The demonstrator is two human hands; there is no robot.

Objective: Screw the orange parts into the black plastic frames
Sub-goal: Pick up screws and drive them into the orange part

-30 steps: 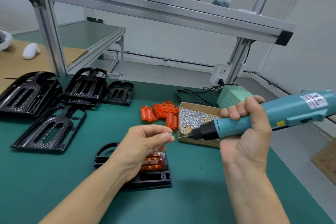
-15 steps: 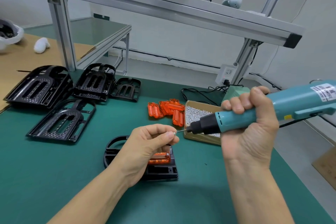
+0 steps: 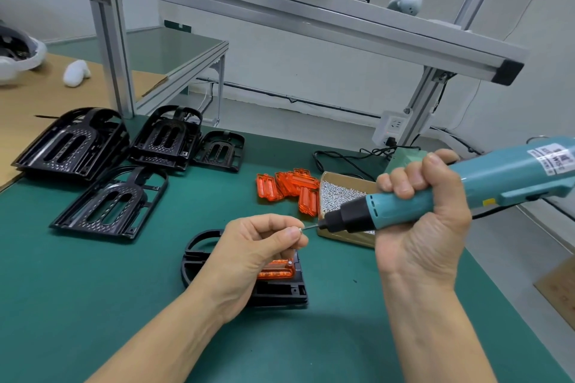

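A black plastic frame (image 3: 280,292) lies on the green mat below my hands, with an orange part (image 3: 277,269) seated in it. My left hand (image 3: 252,255) hovers above the frame and pinches a small screw (image 3: 300,229) between thumb and forefinger. My right hand (image 3: 420,221) grips a teal electric screwdriver (image 3: 466,186), held nearly level and pointing left. Its thin bit meets the screw at my left fingertips. A pile of loose orange parts (image 3: 289,190) lies behind, beside a cardboard box of screws (image 3: 339,196).
Several black frames (image 3: 109,202) sit stacked and spread at the left. An aluminium shelf frame (image 3: 115,50) stands over the bench, with a socket (image 3: 393,126), cables and a green power unit (image 3: 401,155) at the back right. The mat's edge runs along the right.
The screwdriver has swung left toward my left hand, and its bit now touches the screw I pinch. The head camera has tilted, shifting the scene right and down.
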